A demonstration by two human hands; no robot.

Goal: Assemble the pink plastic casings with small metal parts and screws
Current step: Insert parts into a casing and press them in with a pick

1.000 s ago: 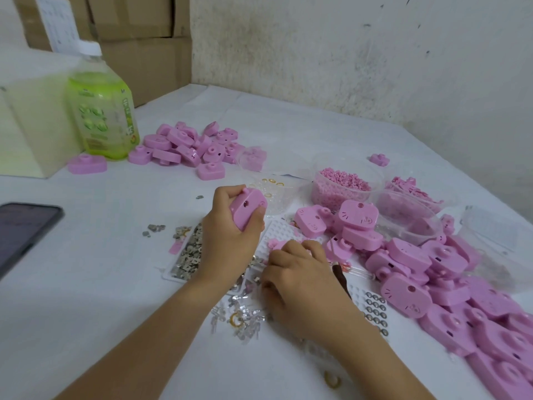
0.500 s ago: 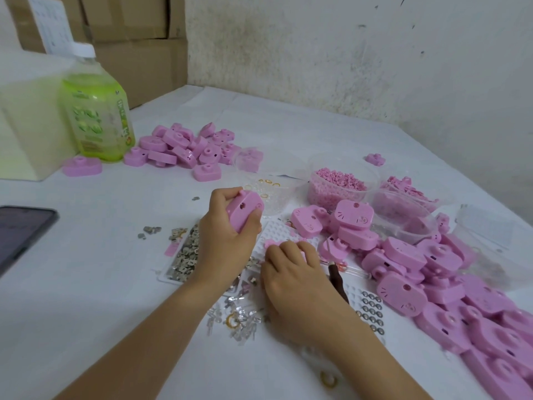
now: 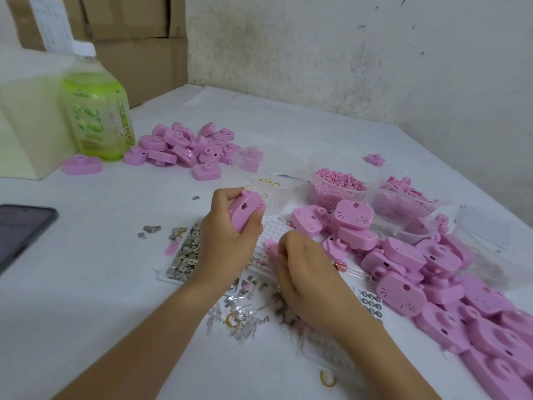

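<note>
My left hand [image 3: 227,241] grips a pink plastic casing [image 3: 246,212] with two holes in its face, held a little above the table. My right hand [image 3: 305,272] lies knuckles up just right of it, fingers curled down over a white pegged tray [image 3: 271,235]; what the fingertips hold is hidden. A flat tray of small grey metal parts [image 3: 184,258] sits left of my left wrist. More loose metal and clear bits [image 3: 242,316] lie between my forearms.
A long heap of pink casings [image 3: 432,272] runs down the right side, another pile [image 3: 184,145] at the back left. Clear tubs hold pink pellets [image 3: 337,183] and pink pieces [image 3: 403,192]. A green bottle [image 3: 98,111] and a dark phone [image 3: 20,229] stand at left.
My right hand has shifted slightly over the white tray, fingers curling in more. My left hand keeps the casing in nearly the same place.
</note>
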